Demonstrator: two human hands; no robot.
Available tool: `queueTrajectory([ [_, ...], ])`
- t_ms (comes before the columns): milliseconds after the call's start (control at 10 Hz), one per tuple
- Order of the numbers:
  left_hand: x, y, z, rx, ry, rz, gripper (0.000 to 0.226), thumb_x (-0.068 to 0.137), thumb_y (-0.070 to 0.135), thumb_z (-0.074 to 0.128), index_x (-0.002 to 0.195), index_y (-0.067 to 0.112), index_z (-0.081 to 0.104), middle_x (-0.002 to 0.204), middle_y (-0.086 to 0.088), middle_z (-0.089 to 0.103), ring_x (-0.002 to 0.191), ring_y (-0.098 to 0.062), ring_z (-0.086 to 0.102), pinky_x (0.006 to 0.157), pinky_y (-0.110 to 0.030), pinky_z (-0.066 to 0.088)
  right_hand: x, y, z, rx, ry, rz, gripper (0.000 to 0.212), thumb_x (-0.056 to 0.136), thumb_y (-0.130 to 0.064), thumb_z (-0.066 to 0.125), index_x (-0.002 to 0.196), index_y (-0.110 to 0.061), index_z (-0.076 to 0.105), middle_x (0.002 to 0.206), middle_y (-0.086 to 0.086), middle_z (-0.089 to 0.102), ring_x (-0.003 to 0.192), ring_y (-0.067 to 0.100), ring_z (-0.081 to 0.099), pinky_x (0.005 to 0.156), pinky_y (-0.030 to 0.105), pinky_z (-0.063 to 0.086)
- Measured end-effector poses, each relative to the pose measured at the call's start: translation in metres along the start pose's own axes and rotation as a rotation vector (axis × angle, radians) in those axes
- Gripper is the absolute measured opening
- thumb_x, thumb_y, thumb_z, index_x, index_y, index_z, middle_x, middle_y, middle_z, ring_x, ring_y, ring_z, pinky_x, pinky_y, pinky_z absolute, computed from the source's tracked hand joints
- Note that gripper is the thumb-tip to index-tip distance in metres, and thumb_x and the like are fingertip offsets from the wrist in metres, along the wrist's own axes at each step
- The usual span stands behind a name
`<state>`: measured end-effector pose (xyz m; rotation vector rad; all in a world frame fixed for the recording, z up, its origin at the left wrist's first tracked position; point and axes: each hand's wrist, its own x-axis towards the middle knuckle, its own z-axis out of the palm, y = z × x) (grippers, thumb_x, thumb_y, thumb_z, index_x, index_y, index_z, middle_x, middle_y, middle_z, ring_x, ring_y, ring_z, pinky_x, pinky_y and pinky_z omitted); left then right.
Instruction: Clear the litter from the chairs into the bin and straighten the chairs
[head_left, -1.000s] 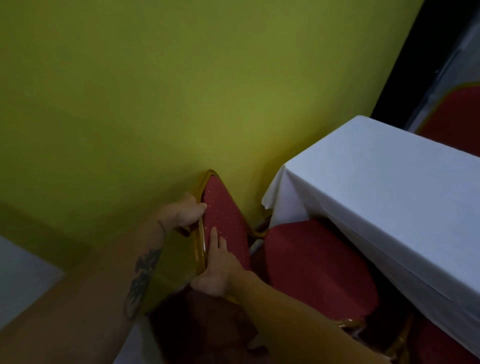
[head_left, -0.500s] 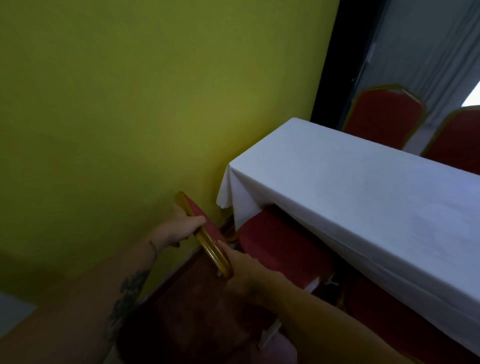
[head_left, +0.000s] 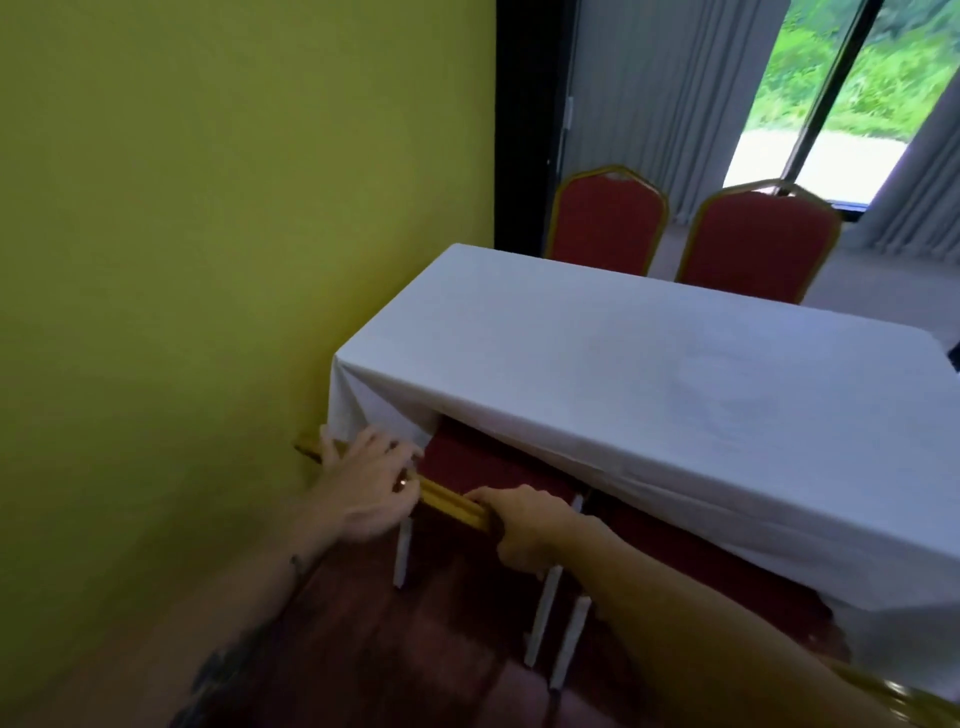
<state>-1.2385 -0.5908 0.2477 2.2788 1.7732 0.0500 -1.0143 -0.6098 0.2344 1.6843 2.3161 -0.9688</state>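
Head view gives me the chair (head_left: 493, 467) pushed far in under the bench (head_left: 675, 374), close beside the yellow wall (head_left: 208, 260). The right hand (head_left: 524, 525) is curled round the gold top rail (head_left: 452, 506). The left hand (head_left: 363, 488) lies across the same rail with fingers spread, grasping nothing. I judge that this two-point hold is there to keep the chair back square to the bench edge while it is straightened.
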Motion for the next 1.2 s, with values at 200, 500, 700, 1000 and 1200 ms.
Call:
queueTrajectory([
  [200,0.005,0.056,-0.002,0.416,-0.224,0.212,0.037,0.076,0.034,0.057,0.112,0.032,0.053,0.111,0.009,0.055,0.117,-0.017,0.051,0.112,-0.059,0.012,-0.074,0.07,-0.015,0.001,0.011,0.192,0.036,0.083,-0.044,0.067,0.116,-0.031,0.063,0.112,-0.001,0.065,0.103,0.024,0.065,0.077,0.033,0.053],
  [500,0.033,0.122,0.036,0.573,-0.299,0.281,0.035,0.074,0.025,0.059,0.107,0.022,0.067,0.11,-0.004,0.067,0.102,-0.027,0.066,0.085,-0.04,0.054,-0.152,0.125,-0.001,-0.287,-0.138,0.42,0.04,0.069,-0.027,0.06,0.109,-0.022,0.066,0.105,0.008,0.067,0.09,0.032,0.067,0.071,0.035,0.052],
  [700,0.035,0.124,0.03,0.566,-0.323,0.269,0.039,0.07,0.028,0.052,0.105,0.022,0.069,0.104,-0.004,0.07,0.098,-0.027,0.068,0.079,-0.037,0.053,-0.138,0.115,-0.012,-0.304,0.009,0.302,0.025,0.069,-0.022,0.06,0.092,-0.022,0.066,0.081,0.002,0.059,0.063,0.022,0.052,0.052,0.026,0.034],
  [1000,0.041,0.121,0.023,0.371,-0.504,0.202,0.055,0.068,0.042,0.063,0.122,0.033,0.063,0.121,0.002,0.065,0.109,-0.024,0.063,0.09,-0.038,0.052,-0.112,0.107,-0.017,-0.192,-0.097,0.358,0.048,0.08,-0.031,0.068,0.126,-0.022,0.058,0.116,0.006,0.06,0.101,0.03,0.06,0.084,0.042,0.053],
  [1200,0.061,0.12,-0.017,0.031,-0.554,0.113,0.055,0.079,0.046,0.068,0.131,0.029,0.061,0.132,0.003,0.061,0.115,-0.017,0.059,0.098,-0.032,0.049,-0.091,0.099,-0.063,0.16,-0.024,0.368,0.06,0.08,-0.051,0.072,0.132,-0.022,0.062,0.139,0.001,0.058,0.122,0.026,0.055,0.104,0.044,0.045],
])
